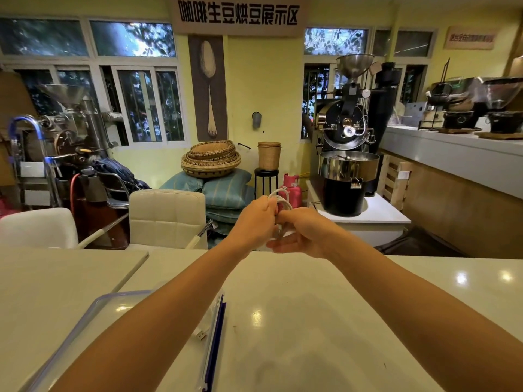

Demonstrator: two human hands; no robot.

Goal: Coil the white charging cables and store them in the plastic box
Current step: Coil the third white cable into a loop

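The left grip (254, 219) is curling round the coiled white charging cable (280, 200) at frame centre, the right grip (302, 233) is pinching its lower loops, and the plastic box (85, 315) is lying lower left, under the left forearm, nearer that hand.

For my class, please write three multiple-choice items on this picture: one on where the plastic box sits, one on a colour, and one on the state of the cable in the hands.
1. Where is the plastic box? A on a shelf; B on the table, near left; C on the floor.
2. What colour is the gas cylinder behind the hands? A blue; B green; C pink.
3. How is the white cable? A coiled, held in the air; B straight on the table; C inside the box.
Answers: 1 B, its blue-edged rim lies on the tabletop. 2 C, its body shows pink. 3 A, the left hand and right hand hold its loops.
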